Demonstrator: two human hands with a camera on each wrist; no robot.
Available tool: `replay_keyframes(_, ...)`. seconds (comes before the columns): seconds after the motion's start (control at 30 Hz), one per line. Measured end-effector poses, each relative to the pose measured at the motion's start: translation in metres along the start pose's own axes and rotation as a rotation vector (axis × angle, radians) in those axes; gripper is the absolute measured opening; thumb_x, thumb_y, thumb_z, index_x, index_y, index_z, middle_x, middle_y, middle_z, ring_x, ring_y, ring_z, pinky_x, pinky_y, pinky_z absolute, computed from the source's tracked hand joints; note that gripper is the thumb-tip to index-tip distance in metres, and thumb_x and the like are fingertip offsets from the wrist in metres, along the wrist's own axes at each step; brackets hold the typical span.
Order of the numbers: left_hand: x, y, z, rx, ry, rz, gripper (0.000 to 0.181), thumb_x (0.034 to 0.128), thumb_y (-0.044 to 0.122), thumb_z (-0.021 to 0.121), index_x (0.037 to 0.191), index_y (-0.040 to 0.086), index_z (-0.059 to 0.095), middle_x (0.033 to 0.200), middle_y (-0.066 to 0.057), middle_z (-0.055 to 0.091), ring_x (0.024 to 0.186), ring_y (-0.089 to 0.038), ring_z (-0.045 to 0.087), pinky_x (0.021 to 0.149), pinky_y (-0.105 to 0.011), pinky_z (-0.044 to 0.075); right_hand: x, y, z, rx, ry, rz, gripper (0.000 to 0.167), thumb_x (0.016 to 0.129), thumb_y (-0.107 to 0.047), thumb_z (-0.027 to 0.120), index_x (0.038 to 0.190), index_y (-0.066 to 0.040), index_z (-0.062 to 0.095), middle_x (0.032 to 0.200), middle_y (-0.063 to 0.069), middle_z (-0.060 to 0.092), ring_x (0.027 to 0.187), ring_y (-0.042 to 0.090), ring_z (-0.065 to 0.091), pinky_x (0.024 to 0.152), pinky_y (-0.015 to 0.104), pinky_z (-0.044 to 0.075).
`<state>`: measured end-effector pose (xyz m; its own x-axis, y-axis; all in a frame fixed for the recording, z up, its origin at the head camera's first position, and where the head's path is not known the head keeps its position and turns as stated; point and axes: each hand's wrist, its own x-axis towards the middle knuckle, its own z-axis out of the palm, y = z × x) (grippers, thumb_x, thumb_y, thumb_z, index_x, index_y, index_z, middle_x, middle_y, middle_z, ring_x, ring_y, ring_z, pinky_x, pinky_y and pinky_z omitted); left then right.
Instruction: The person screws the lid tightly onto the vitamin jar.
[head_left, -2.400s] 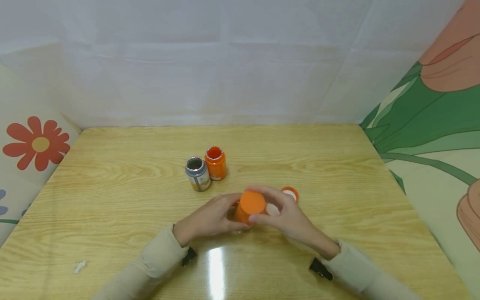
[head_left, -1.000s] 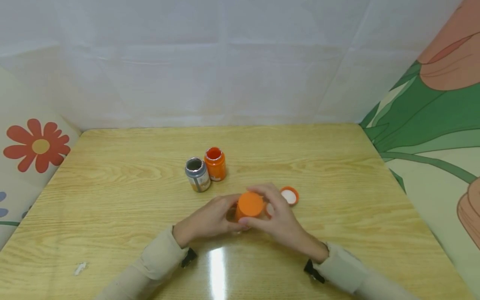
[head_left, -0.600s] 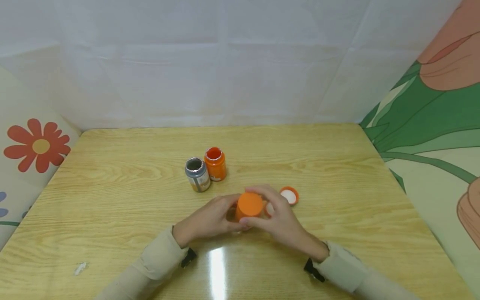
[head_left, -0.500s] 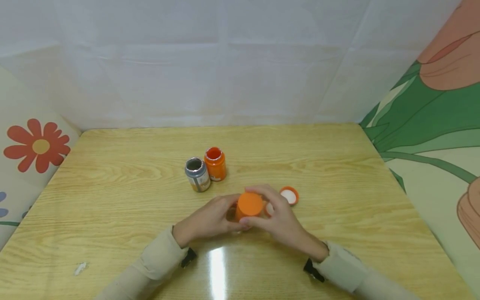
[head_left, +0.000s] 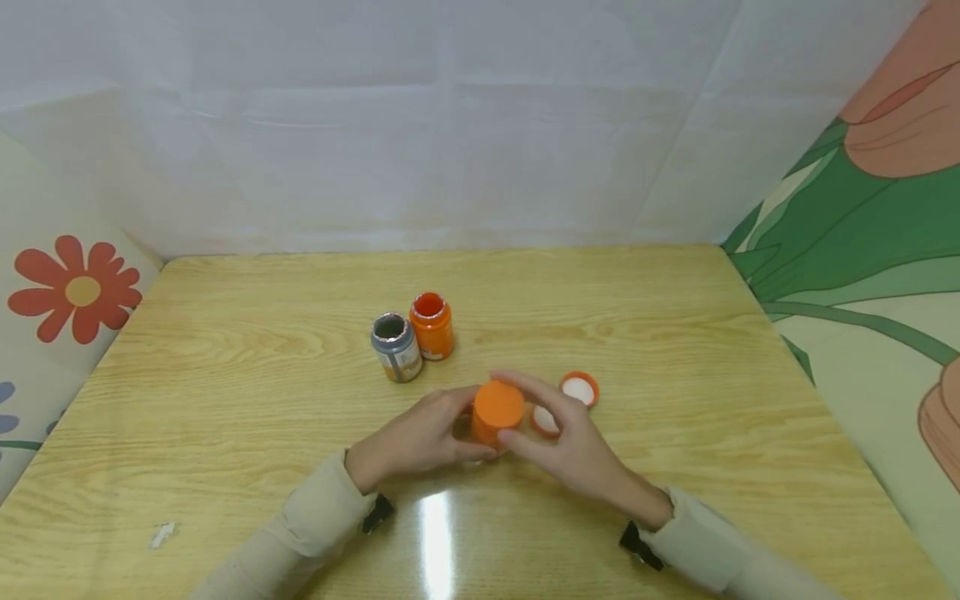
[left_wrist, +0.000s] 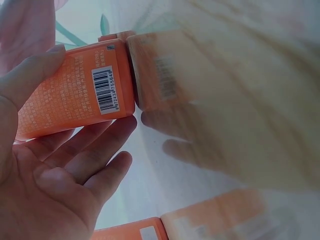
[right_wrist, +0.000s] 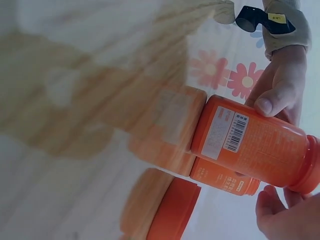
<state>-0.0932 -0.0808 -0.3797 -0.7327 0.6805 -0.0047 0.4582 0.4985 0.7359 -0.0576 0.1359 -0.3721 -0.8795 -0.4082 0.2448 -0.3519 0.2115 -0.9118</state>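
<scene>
An orange plastic bottle (left_wrist: 75, 95) stands upright on the table, a barcode on its label. My left hand (head_left: 416, 435) grips its body, thumb on the near side and fingers behind. On its top sits a flat orange cap (head_left: 498, 403). My right hand (head_left: 573, 433) holds the cap's rim between thumb and forefinger. The right wrist view shows the bottle (right_wrist: 250, 142) with the cap at its right end and my right fingertips close by. Just right of the bottle, partly behind my right fingers, lies a loose orange lid (head_left: 546, 420), white liner up.
Farther back on the glossy wooden table (head_left: 262, 350), an uncapped grey bottle (head_left: 401, 361) and an uncapped orange bottle (head_left: 437, 335) stand close together. A second orange lid (head_left: 580, 389) lies liner up to the right. A white scrap (head_left: 162, 534) is at the near left.
My right hand has shifted right and back at the cap, its thumb sliding along the rim. The left hand and the bottle have hardly moved.
</scene>
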Motion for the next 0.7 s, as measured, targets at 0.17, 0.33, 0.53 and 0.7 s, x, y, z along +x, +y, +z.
replay_keyframes(0.17, 0.000, 0.000, 0.000, -0.009, 0.000, -0.004, 0.052, 0.0827, 0.025, 0.081, 0.129, 0.016, 0.060, 0.127, 0.004, 0.068, 0.115, -0.008, 0.063, 0.104, -0.032, 0.051, 0.000, 0.001, 0.000, -0.047, 0.039, 0.000, 0.061, 0.083, -0.011, 0.080, 0.139, -0.011, 0.055, 0.140, 0.004, 0.059, 0.126, 0.013, 0.055, 0.110, 0.040, 0.044)
replay_keyframes(0.33, 0.001, -0.002, 0.001, -0.001, 0.002, 0.017, 0.048, 0.0845, 0.029, 0.079, 0.128, 0.017, 0.061, 0.126, 0.005, 0.069, 0.114, -0.006, 0.062, 0.103, -0.031, 0.051, 0.004, -0.001, 0.005, -0.073, 0.060, 0.025, 0.065, 0.077, -0.012, 0.084, 0.136, -0.015, 0.057, 0.130, 0.002, 0.060, 0.116, 0.011, 0.052, 0.098, 0.035, 0.047)
replay_keyframes(0.53, 0.000, -0.003, 0.001, 0.003, 0.005, 0.022, 0.048, 0.0852, 0.029, 0.078, 0.128, 0.017, 0.061, 0.126, 0.004, 0.068, 0.114, -0.007, 0.062, 0.103, -0.032, 0.051, 0.008, -0.003, 0.011, -0.009, 0.066, 0.092, 0.063, 0.075, -0.013, 0.086, 0.131, -0.013, 0.056, 0.129, 0.007, 0.058, 0.118, 0.019, 0.052, 0.100, 0.045, 0.045)
replay_keyframes(0.7, 0.000, -0.002, 0.000, 0.010, 0.001, 0.008, 0.052, 0.0840, 0.027, 0.079, 0.131, 0.016, 0.060, 0.127, 0.003, 0.068, 0.115, -0.008, 0.062, 0.104, -0.033, 0.050, 0.008, -0.003, 0.011, 0.022, 0.040, 0.089, 0.070, 0.076, -0.014, 0.086, 0.136, -0.013, 0.051, 0.140, 0.003, 0.056, 0.129, 0.024, 0.050, 0.109, 0.059, 0.038)
